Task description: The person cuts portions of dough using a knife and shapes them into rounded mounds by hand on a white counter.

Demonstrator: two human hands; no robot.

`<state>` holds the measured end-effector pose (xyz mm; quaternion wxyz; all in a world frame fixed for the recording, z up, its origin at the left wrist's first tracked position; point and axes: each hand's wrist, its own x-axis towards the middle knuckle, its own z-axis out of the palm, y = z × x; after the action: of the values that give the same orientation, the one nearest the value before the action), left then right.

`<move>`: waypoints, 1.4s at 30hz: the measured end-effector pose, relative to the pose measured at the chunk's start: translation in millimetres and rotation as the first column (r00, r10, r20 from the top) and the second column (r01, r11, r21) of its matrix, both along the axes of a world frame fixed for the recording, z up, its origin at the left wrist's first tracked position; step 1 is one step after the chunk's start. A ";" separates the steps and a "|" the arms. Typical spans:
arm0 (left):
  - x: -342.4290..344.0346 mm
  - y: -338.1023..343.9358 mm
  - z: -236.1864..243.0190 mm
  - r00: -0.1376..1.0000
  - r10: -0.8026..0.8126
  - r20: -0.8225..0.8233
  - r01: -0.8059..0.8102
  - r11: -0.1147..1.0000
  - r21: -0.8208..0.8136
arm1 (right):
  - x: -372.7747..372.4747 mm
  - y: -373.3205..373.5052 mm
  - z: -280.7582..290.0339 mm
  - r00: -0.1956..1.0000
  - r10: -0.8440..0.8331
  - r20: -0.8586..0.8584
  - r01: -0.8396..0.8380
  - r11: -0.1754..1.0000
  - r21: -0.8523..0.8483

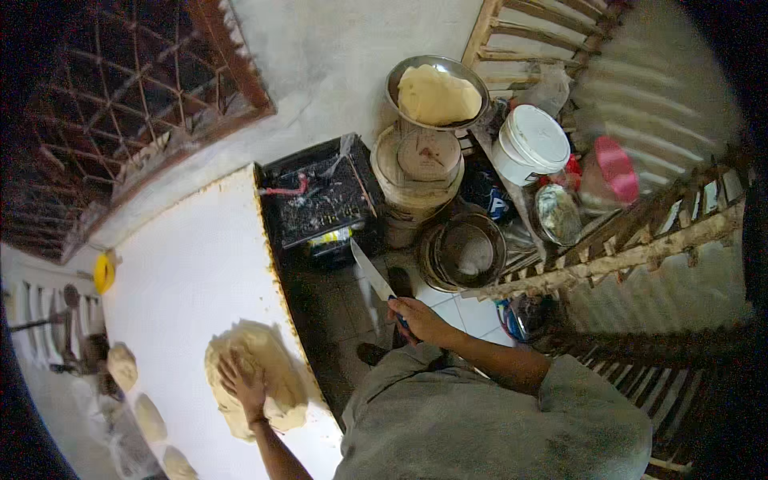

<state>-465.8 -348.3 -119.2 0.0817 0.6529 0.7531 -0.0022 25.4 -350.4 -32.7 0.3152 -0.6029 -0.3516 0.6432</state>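
Note:
My left hand [244, 382] rests with fingers spread on a large mound of pale dough [284, 384] on the white worktop [188, 248]. My right hand [412, 320] grips a knife [368, 268] by its dark handle, its blade pointing away from me over the floor, right of the worktop's edge. Along the worktop's far left side lie smaller dough pieces [150, 418]. A steel bowl with a slab of dough [438, 94] sits on stacked containers at the back.
A grimy black battery-like box [316, 192] adjoins the worktop. Dark round pans [464, 248], a white bucket [528, 148] and a pink basin [616, 168] crowd the right, beside slatted wooden racks [624, 248]. A yellow ring-shaped object [104, 272] is at the worktop's left edge.

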 end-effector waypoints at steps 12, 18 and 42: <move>13.7 72.0 43.2 0.961 0.211 -0.177 -0.220 0.975 -0.029 | -18.1 -22.6 45.2 0.997 -0.050 0.061 0.051 0.998 -0.019; -118.9 98.7 -33.0 0.998 -0.049 0.043 0.052 0.996 -0.076 | 22.8 -13.2 45.1 0.962 -0.269 -0.052 0.267 0.963 -0.038; 616.5 444.8 217.7 0.420 -0.720 0.553 0.567 0.684 0.459 | 248.2 239.4 94.1 0.861 -0.447 -0.244 0.495 0.848 0.192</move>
<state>150.7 96.5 98.5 0.2854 0.8449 0.3481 0.2890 273.6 -110.9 61.3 0.5687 -0.5622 -0.2381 0.5513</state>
